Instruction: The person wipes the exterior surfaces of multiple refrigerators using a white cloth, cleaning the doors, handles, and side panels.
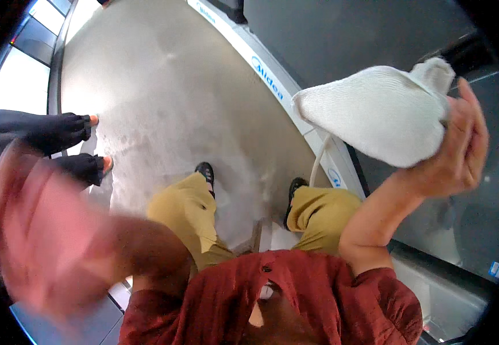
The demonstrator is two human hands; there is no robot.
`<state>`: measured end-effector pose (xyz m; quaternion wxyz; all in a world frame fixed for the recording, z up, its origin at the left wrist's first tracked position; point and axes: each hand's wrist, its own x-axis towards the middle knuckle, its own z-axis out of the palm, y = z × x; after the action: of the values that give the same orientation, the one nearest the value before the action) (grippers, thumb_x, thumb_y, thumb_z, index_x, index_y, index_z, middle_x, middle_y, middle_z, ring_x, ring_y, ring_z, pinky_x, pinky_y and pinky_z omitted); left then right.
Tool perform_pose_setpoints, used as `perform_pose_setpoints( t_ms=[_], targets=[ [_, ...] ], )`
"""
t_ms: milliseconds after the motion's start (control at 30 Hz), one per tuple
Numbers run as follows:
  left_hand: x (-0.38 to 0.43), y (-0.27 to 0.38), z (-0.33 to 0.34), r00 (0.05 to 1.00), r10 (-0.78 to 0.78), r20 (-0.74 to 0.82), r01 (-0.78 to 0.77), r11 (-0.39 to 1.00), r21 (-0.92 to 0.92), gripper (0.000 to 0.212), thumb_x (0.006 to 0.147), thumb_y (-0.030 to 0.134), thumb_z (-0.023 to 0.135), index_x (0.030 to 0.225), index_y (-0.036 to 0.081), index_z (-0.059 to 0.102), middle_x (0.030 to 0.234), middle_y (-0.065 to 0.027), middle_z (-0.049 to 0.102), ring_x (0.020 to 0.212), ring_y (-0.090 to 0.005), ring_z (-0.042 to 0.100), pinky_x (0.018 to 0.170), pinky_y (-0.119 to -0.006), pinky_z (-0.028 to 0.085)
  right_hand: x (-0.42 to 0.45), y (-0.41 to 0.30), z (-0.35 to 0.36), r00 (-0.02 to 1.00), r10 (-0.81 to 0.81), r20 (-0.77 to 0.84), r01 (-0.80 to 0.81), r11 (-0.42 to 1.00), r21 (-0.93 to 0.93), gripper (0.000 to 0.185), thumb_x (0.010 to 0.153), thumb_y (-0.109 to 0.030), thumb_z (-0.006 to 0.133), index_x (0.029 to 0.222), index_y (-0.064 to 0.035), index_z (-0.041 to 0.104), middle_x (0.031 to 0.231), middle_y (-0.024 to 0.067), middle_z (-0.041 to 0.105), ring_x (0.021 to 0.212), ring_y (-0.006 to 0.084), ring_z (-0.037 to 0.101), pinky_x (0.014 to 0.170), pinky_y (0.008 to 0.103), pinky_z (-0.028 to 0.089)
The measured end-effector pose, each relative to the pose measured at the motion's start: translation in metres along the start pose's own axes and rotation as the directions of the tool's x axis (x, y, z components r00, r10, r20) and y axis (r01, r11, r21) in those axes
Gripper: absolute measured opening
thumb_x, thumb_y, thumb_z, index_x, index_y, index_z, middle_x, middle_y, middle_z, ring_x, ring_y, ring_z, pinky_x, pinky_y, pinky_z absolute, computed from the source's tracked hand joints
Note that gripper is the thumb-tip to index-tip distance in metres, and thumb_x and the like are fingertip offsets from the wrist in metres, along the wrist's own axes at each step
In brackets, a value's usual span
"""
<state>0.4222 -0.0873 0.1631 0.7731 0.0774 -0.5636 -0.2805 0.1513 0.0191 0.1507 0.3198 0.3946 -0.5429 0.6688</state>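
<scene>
A bunched white ribbed cloth (374, 112) is in my right hand (458, 155), raised at the right before a dark glossy surface. The fingers curl behind the cloth, and a small fold of it sticks up near the fingertips. At the far left my left hand (96, 263) is badly blurred. A blurred pink shape (47, 202), perhaps a cloth, spreads around and above it; whether the fingers grip it cannot be seen.
Dark appliance panels (340, 34) stand on a white plinth (271, 77) marked Midea. A pale cable (318, 159) runs from the plinth down by my right shoe (294, 189). Another person's dark-trousered legs (59, 129) are at the left, near bright display panels (21, 82).
</scene>
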Motion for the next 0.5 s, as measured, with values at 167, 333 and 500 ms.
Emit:
perform_pose_setpoints(
  t_ms=[167, 333, 500],
  targets=[
    [-0.09, -0.079, 0.062, 0.562, -0.786, 0.256, 0.827, 0.537, -0.167, 0.042, 0.094, 0.035, 0.037, 0.119, 0.004, 0.049, 0.116, -0.0095, 0.052, 0.11, -0.0202, 0.046, 0.093, -0.036, 0.033, -0.024, 0.04, 0.037, 0.94, 0.285, 0.191, -0.308, 0.945, 0.107, 0.011, 0.084, -0.01, 0.062, 0.091, -0.004, 0.068, 0.086, 0.0026, 0.066, 0.074, 0.0074, 0.056, 0.066, 0.0215, 0.046],
    [-0.126, -0.109, 0.077, 0.21, -0.954, 0.212, 0.917, 0.116, -0.383, 0.037, 0.095, 0.027, 0.035, 0.119, 0.003, 0.049, 0.114, -0.0094, 0.055, 0.11, -0.023, 0.05, 0.094, -0.039, 0.039, -0.084, 0.032, 0.08, 0.753, 0.326, 0.572, -0.492, 0.856, 0.16, 0.022, 0.082, -0.015, 0.062, 0.1, -0.0026, 0.062, 0.091, 0.0069, 0.063, 0.078, 0.0145, 0.057, 0.07, 0.0267, 0.046],
    [-0.124, -0.158, 0.044, 0.133, -0.962, 0.237, 0.884, 0.007, -0.468, 0.035, 0.094, 0.028, 0.037, 0.118, 0.006, 0.05, 0.114, -0.0074, 0.055, 0.11, -0.023, 0.05, 0.093, -0.039, 0.04, -0.123, 0.034, 0.101, 0.689, -0.088, 0.719, -0.071, 0.98, 0.188, 0.039, 0.071, -0.013, 0.064, 0.11, -0.0088, 0.06, 0.109, 0.0101, 0.058, 0.097, 0.0258, 0.057, 0.082, 0.0344, 0.046]
  ],
)
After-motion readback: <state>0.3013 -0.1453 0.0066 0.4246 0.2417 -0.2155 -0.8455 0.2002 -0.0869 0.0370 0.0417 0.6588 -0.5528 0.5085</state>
